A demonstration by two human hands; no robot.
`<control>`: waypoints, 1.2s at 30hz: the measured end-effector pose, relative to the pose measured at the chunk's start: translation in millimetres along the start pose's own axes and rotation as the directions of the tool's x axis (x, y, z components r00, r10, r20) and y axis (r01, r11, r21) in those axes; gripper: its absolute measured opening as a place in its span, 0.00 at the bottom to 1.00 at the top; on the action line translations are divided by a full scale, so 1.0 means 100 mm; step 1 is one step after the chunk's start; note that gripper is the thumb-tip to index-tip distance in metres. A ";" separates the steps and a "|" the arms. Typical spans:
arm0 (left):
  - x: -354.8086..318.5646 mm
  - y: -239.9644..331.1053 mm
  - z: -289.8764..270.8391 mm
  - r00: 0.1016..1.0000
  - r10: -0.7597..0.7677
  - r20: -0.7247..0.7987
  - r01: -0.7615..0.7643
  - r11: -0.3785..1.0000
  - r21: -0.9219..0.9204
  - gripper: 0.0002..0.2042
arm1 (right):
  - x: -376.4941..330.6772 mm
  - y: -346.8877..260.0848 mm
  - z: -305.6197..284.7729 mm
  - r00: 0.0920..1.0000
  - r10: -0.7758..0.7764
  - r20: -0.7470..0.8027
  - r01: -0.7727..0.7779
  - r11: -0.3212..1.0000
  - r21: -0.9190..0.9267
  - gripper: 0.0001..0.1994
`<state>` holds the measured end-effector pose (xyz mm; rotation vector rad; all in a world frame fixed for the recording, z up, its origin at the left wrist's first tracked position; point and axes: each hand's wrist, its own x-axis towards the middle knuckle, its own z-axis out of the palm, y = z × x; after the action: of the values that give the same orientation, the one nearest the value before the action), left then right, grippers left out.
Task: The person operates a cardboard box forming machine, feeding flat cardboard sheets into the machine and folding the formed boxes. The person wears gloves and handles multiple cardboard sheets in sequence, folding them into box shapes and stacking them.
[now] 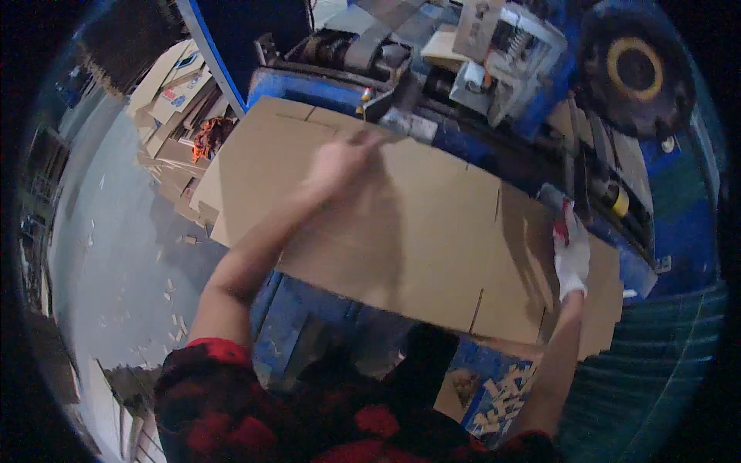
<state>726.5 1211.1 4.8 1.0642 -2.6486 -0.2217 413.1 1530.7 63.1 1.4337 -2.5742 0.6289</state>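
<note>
Fingers point(366, 143) over cardboard point(448, 239); machine point(515, 65) beyond; pile point(176, 116) left

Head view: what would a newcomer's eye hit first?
Broad brown cardboard spans the middle, with the blurred left hand over it and the white-gloved right hand near its right end. Next, the big dark wheel, upper right, and the cardboard pile, upper left.

Cardboard sheet point(455, 239) before machine point(513, 69), pile point(174, 112) left

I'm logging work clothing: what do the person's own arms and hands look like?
The left hand is blurred but looks gloveless; the right hand wears a white glove with some red toward the fingers. Red-and-black patterned sleeves leave both forearms bare.
</note>
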 end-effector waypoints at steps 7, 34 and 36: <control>-1.90 -1.64 -0.59 0.930 -0.343 -0.134 0.368 0.869 0.331 0.27 | -1.79 -0.16 -0.25 0.990 0.127 0.055 -0.097 0.920 -0.380 0.28; -2.01 0.08 -0.31 0.845 0.521 0.119 -0.529 0.847 0.052 0.32 | -2.27 -0.23 0.27 0.920 -0.385 0.066 0.346 0.724 -0.596 0.10; -1.98 0.14 -0.31 0.826 0.555 0.104 -0.563 0.821 0.096 0.31 | -2.28 -0.09 0.32 0.922 -0.382 0.067 0.333 0.690 -0.642 0.11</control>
<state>864.2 1357.7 -1.3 0.2607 -2.9304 0.0321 547.1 1691.6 -33.5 1.5258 -2.0249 -0.2552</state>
